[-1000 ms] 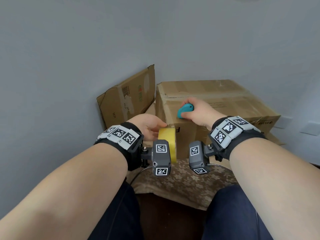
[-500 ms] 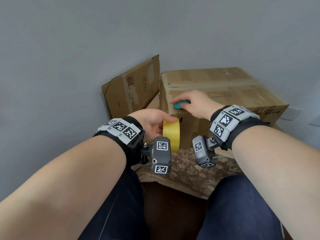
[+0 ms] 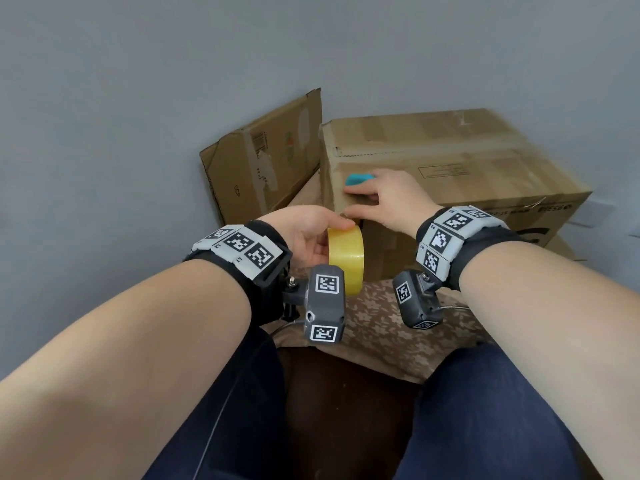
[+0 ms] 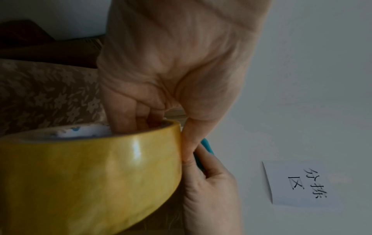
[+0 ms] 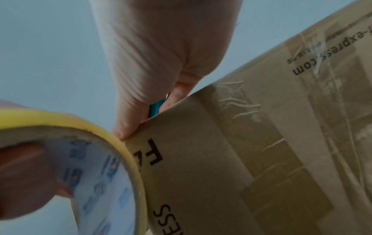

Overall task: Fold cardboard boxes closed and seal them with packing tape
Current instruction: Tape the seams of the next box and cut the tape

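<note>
A closed brown cardboard box (image 3: 450, 157) stands ahead, its near left corner toward me. My left hand (image 3: 308, 233) grips a yellow roll of packing tape (image 3: 346, 258) just below that corner, fingers inside the core (image 4: 138, 122), thumb on the rim. My right hand (image 3: 384, 199) holds a small teal cutter (image 3: 358, 179) against the box's near corner, thumb tip touching the edge (image 5: 122, 132). The roll (image 5: 124, 159) sits against the box face (image 5: 221, 159). The cutter's blade is hidden.
A second, open cardboard box (image 3: 263, 161) leans against the grey wall to the left. A brown flowered cloth (image 3: 381, 330) lies under the boxes. My legs in dark trousers fill the foreground. A paper label (image 4: 300, 182) hangs on the wall.
The right hand with the teal cutter has slid left along the box to its near corner, thumb now at the edge. The left hand keeps the tape roll by the corner.
</note>
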